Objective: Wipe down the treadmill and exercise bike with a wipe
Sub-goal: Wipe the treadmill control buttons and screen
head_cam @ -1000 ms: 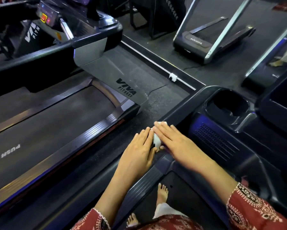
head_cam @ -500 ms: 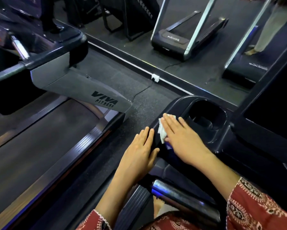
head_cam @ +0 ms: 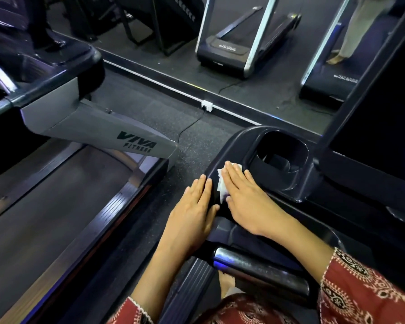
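A small white wipe (head_cam: pixel 221 184) lies on the dark console (head_cam: pixel 234 146) of the treadmill I stand on, just left of its cup holder (head_cam: pixel 281 153). My right hand (head_cam: pixel 246 199) lies flat on the wipe with straight fingers and presses it to the console, so only the wipe's left edge shows. My left hand (head_cam: pixel 193 213) rests flat, fingers straight, on the console's left edge right beside it, holding nothing. No exercise bike is in view.
A second treadmill (head_cam: pixel 84 188) marked VIVA FITNESS stands to the left across a strip of dark floor. The dark screen (head_cam: pixel 379 108) of my treadmill rises at right. A chrome handrail (head_cam: pixel 260 267) runs below my hands. A mirror wall with a socket (head_cam: pixel 207 105) is ahead.
My right hand has slid the wipe forward along the console's left side, from near the handrail up toward the cup holder. My left hand followed along the edge.
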{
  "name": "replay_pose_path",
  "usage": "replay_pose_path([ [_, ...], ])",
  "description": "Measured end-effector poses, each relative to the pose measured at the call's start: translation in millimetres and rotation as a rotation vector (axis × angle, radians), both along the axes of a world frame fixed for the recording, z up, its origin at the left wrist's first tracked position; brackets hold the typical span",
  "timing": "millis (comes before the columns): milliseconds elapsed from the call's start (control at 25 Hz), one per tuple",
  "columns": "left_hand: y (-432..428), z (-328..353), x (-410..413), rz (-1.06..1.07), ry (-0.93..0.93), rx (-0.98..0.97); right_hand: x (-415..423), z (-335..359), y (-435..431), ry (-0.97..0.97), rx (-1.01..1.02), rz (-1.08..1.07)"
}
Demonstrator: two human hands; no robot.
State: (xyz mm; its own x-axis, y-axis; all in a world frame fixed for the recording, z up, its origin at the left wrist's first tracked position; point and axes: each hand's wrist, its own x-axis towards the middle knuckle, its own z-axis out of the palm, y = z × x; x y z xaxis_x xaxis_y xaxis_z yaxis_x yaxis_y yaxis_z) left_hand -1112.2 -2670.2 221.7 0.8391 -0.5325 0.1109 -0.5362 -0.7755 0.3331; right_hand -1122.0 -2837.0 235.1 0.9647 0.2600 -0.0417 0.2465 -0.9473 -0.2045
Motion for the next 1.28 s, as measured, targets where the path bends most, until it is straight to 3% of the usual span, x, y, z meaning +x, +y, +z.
replay_pose_path([
  [160,28,-2,-33,0.061,0.002,0.007,-13,-1,40,0.053,0.403,-0.186],
  [440,85,-9,-101,0.168,-0.113,0.057,-88,-13,99,-0.052,0.383,-0.007],
  [600,117,-11,-136,0.231,-0.159,0.095,-64,-22,110,-0.055,0.371,-0.231],
  [680,127,-15,-151,0.251,-0.188,0.092,-74,-35,140,-0.121,0.489,-0.283],
  [880,139,-26,-181,0.332,-0.321,0.102,-146,-79,177,-0.294,0.702,0.083],
  [1080,140,-40,-204,0.42,-0.41,0.197,-104,-73,182,-0.386,0.858,-0.171],
  [1280,125,-47,-217,0.581,-0.443,0.179,-136,-121,151,-0.422,0.671,0.358],
])
